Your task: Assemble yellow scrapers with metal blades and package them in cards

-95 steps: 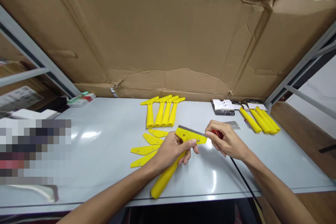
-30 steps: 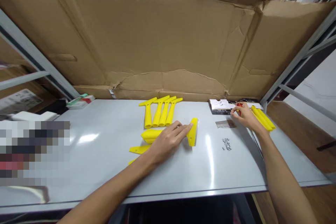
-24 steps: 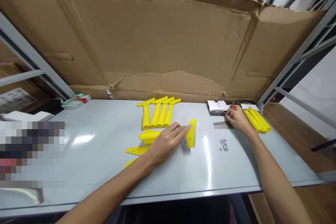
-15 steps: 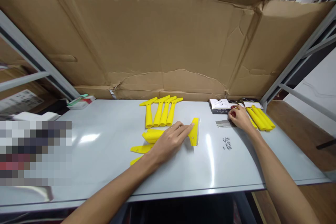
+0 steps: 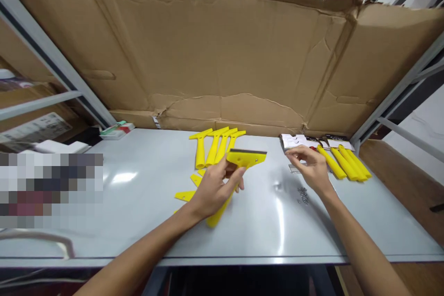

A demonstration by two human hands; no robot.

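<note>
My left hand (image 5: 217,187) is closed around a yellow scraper (image 5: 247,159), raised off the table with its dark blade edge facing away from me. Its handle slants down below my palm. My right hand (image 5: 314,169) hovers to the right of the scraper head, thumb and finger pinched together; whatever is between the tips is too small to make out. Beneath that hand lies a flat metal blade (image 5: 294,169), partly covered. A small heap of screws (image 5: 303,195) sits nearer to me. Yellow scraper pieces (image 5: 185,195) lie partly hidden by my left arm.
Several yellow scrapers (image 5: 200,150) lie in a row at the back. Black-and-white packs (image 5: 294,141) and yellow handles (image 5: 350,164) are at the right. A cardboard sheet (image 5: 222,55) walls the back between metal posts (image 5: 391,97). Small boxes (image 5: 118,131) stand back left.
My left hand has lifted the scraper from the table and turned it, blade edge away from me. My right hand has moved left from beside the packs, fingers pinched.
</note>
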